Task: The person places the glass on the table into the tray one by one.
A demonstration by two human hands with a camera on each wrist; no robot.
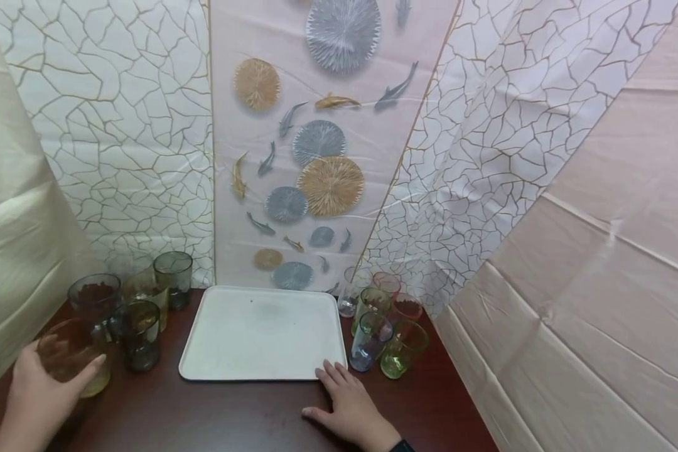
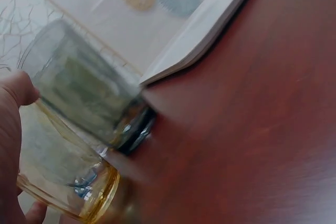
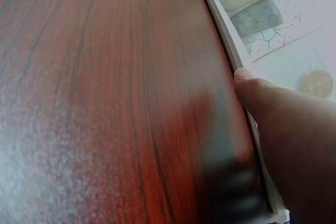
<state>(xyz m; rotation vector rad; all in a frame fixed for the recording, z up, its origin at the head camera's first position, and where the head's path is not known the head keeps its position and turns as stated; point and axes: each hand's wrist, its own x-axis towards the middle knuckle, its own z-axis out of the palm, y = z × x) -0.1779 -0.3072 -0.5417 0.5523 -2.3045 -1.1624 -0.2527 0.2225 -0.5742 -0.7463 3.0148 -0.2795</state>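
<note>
At the left of the head view my left hand (image 1: 42, 395) grips a clear amber glass (image 1: 76, 351), thumb on the near side and fingers seen through its wall. The same amber glass (image 2: 68, 166) shows its thick base in the left wrist view, close beside a smoky grey glass (image 2: 89, 87). My right hand (image 1: 350, 405) lies at the front right corner of a white tray (image 1: 265, 333), fingertips at its rim and thumb spread to the left. In the right wrist view a finger of this hand (image 3: 299, 135) overlaps the tray's edge.
Several grey and amber glasses, among them a dark one (image 1: 142, 342), stand left of the tray. On its right is a group of tinted glasses, including a blue one (image 1: 371, 342) and a green one (image 1: 402, 351). Patterned cloth (image 1: 294, 144) hangs behind the dark red table (image 1: 220, 414).
</note>
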